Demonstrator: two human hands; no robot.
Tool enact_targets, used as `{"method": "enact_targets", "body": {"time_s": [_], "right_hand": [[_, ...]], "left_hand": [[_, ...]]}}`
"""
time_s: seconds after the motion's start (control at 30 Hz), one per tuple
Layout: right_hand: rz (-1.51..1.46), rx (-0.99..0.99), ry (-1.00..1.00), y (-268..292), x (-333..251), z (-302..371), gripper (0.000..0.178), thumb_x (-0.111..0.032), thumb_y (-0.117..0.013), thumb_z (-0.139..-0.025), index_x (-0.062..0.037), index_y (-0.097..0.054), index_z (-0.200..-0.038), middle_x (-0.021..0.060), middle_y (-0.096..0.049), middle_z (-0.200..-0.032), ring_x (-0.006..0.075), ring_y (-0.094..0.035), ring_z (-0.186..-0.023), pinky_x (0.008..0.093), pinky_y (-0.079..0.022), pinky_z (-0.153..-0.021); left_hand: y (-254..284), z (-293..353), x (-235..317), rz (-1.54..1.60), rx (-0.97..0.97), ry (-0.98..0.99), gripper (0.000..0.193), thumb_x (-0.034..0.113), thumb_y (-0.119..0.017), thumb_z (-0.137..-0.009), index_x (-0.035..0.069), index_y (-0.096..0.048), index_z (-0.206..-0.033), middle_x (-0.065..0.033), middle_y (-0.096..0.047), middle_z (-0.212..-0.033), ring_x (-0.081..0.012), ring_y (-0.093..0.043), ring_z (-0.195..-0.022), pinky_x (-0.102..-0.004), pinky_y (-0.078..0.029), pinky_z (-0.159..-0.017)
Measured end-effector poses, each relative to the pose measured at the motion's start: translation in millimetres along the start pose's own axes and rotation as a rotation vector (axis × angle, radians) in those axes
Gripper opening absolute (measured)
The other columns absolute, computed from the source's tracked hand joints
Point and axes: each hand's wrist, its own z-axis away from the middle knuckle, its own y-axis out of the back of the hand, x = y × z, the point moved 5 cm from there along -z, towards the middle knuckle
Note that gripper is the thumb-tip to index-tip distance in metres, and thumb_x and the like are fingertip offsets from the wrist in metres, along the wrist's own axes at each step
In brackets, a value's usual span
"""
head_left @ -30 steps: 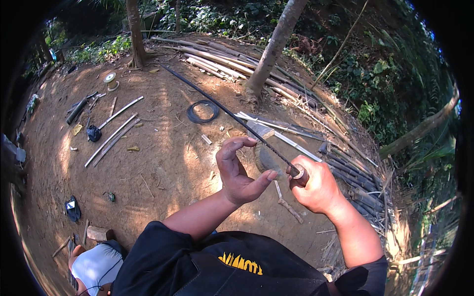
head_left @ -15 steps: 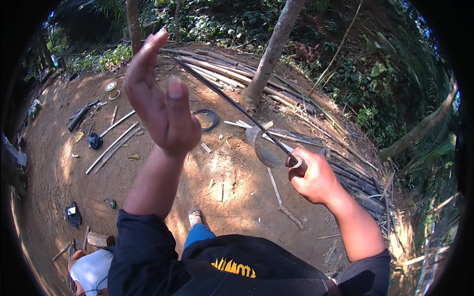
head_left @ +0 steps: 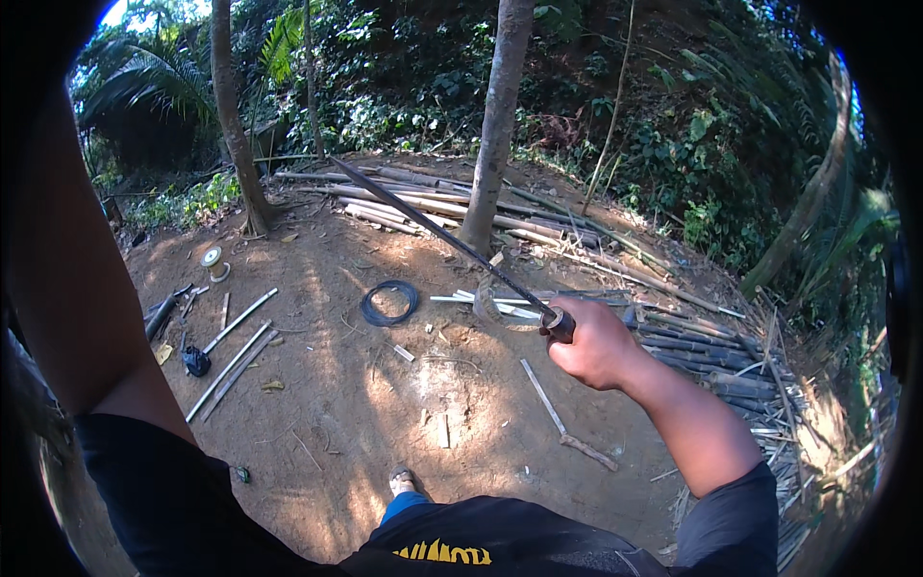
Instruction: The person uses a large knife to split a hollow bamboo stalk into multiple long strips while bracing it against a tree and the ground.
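My right hand [head_left: 598,344] is closed round the handle of a machete [head_left: 437,231]. The handle has a pale ring at its end near the blade. Its long, dark, narrow blade points away and to the left, its tip in front of the bamboo poles. My left forearm [head_left: 72,279] rises along the left edge, and its hand lies outside the picture. Below the blade, on the dirt, are a coil of black tubing or wire [head_left: 412,303] and several pale split strips [head_left: 510,310]. A clear, curved, see-through sheet or loop stands by those strips, its kind unclear.
Bamboo poles [head_left: 423,204] lie stacked behind a tree trunk [head_left: 493,135]. Darker poles [head_left: 692,348] are piled to the right. Strips [head_left: 231,370], a spool [head_left: 215,265] and a dark bundle [head_left: 196,362] lie on the left. A stick [head_left: 588,452] lies near my foot [head_left: 402,480].
My left hand has moved up and left out of the picture. My right hand still holds the machete, almost unmoved. The view has tilted up, and the person at lower left is out of sight.
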Motion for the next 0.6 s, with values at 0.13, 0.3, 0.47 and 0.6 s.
{"method": "enact_targets", "body": {"time_s": [0.13, 0.3, 0.47, 0.6], "right_hand": [[-0.081, -0.056, -0.005, -9.3, -5.6, -19.4, 0.02, -0.014, -0.064, -0.076, -0.0029, -0.063, -0.093, 0.0199, -0.067, -0.082, 0.0383, -0.065, -0.08, 0.0444, -0.05, -0.074], [0.022, -0.098, -0.034, -2.6, -7.0, -17.2, 0.021, -0.012, -0.065, -0.074, -0.0036, -0.064, -0.093, 0.02, -0.066, -0.082, 0.0399, -0.064, -0.078, 0.0433, -0.05, -0.073], [-0.018, -0.111, 0.002, -6.3, 5.3, -16.1, 0.023, -0.013, -0.067, -0.076, -0.0047, -0.063, -0.096, 0.0227, -0.066, -0.076, 0.0435, -0.066, -0.077, 0.0486, -0.051, -0.071], [0.032, -0.127, 0.052, -5.9, -0.7, -15.5, 0.024, -0.013, -0.07, -0.074, -0.0044, -0.062, -0.096, 0.0206, -0.066, -0.074, 0.0425, -0.066, -0.076, 0.049, -0.052, -0.07]], "left_hand": [[-30.1, 6.6, 10.3, 0.188, -0.264, 0.048, 0.062, 0.047, -0.043, -0.105, -0.003, -0.045, -0.142, -0.0175, -0.049, -0.147, -0.0301, -0.044, -0.14, -0.0509, -0.025, -0.119], [-84.2, 111.3, 24.7, 0.251, 0.006, -0.162, 0.083, 0.065, -0.035, -0.1, 0.0, -0.036, -0.153, -0.0205, -0.035, -0.16, -0.0338, -0.025, -0.153, -0.053, -0.006, -0.124], [-54.5, 155.9, -0.4, 0.412, 0.288, -0.181, 0.079, 0.056, -0.044, -0.099, -0.003, -0.033, -0.151, -0.0298, -0.033, -0.157, -0.039, -0.024, -0.151, -0.0518, -0.009, -0.124], [-63.3, 237.4, 39.4, 0.478, 0.257, 0.005, 0.077, 0.047, -0.061, -0.093, 0.0, -0.034, -0.149, -0.0334, -0.03, -0.155, -0.0441, -0.023, -0.15, -0.0535, -0.014, -0.123]]}}
